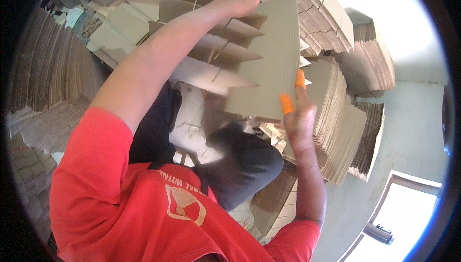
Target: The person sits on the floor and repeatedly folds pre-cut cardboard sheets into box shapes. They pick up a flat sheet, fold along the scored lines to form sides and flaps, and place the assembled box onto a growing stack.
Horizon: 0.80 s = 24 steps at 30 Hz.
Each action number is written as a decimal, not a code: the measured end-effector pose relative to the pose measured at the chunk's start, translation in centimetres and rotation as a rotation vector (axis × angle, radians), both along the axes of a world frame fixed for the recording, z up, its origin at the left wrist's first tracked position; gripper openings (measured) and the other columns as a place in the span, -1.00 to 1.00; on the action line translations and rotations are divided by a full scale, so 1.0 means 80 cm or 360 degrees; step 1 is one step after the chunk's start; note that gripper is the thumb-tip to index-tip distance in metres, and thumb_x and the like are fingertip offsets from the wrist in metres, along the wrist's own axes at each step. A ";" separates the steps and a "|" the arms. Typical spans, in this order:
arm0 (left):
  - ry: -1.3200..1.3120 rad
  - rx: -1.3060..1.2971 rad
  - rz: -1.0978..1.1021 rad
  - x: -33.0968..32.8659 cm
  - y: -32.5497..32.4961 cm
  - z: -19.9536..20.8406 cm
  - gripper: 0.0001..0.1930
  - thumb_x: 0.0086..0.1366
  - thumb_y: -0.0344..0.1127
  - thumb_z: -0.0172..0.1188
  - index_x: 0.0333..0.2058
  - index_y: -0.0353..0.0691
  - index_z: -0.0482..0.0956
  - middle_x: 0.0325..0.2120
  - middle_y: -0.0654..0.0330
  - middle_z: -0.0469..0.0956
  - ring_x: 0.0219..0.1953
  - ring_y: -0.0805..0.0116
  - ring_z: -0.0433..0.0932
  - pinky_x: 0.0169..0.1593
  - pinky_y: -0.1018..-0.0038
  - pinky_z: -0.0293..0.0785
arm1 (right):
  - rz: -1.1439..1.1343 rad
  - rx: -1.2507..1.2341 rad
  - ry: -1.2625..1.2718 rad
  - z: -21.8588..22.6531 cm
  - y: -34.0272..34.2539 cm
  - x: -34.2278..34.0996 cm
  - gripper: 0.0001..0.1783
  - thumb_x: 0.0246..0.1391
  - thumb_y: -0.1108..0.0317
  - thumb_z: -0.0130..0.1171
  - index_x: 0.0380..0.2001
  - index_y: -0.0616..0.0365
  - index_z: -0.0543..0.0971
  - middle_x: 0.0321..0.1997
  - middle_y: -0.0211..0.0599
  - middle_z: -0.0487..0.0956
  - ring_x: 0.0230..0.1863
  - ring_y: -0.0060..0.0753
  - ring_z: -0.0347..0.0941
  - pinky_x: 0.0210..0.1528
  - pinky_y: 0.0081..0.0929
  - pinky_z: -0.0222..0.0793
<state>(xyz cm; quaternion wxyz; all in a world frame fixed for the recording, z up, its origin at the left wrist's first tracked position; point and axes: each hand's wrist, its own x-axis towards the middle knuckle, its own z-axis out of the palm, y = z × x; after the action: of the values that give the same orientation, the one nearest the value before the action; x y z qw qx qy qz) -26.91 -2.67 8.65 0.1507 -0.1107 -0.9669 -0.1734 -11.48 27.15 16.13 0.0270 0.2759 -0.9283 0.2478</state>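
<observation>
A flat brown cardboard sheet [271, 51] stands tilted in front of me, its surface finely ribbed. To its left, several slotted cardboard strips [225, 53] cross one another like a box divider, with their ends against the sheet. My right hand [301, 111] pinches the sheet's near right edge; orange covers sit on its thumb and one finger. Stretched across the strips, my left arm leads to my left hand [240, 4], closed at the far left corner of the sheet. Its fingertips are partly hidden.
Tall cardboard stacks stand on the left [53, 60], at the far side [317, 12] and along the right [336, 123]. Flat sheets [120, 29] lie at the far left. My dark-clad knee [249, 161] is below the divider. A bright opening [398, 214] is at lower right.
</observation>
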 end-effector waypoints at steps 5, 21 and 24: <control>-0.0073 -0.0111 -0.0070 -0.015 0.000 0.000 -0.85 0.12 -0.41 0.16 -0.48 -0.41 0.58 -0.44 -0.14 0.62 -0.33 -0.11 0.64 -0.30 0.08 0.53 | 0.0028 -0.0045 0.0148 0.013 -0.004 0.016 -0.31 0.09 0.58 0.17 0.31 0.24 0.26 -0.37 0.20 0.57 -0.37 0.11 0.60 -0.35 -0.25 0.48; -0.0337 -0.0099 -0.0418 0.219 0.069 0.011 -0.96 -0.05 -0.49 0.19 -0.54 -0.26 0.57 -0.58 -0.03 0.57 -0.38 -0.06 0.62 -0.33 0.08 0.51 | 0.0170 0.0008 0.0193 0.017 -0.023 -0.010 -0.26 -0.02 0.59 0.27 0.28 0.19 0.32 -0.46 0.12 0.55 -0.49 -0.02 0.53 -0.38 -0.31 0.45; -0.0209 0.0082 -0.0378 0.214 0.074 -0.004 -0.95 -0.08 -0.55 0.16 -0.58 -0.26 0.53 -0.59 -0.07 0.54 -0.38 -0.11 0.60 -0.34 0.05 0.47 | 0.0216 0.0066 0.0110 0.023 -0.029 -0.015 -0.30 -0.06 0.63 0.25 0.23 0.24 0.37 -0.43 0.16 0.56 -0.46 0.08 0.53 -0.36 -0.31 0.44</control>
<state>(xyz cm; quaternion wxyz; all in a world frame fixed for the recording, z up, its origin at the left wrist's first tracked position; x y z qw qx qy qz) -9.76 3.26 8.33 0.0683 -0.2088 -0.9501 -0.2216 -12.67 24.86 17.98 0.0366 0.3471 -0.9109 0.2202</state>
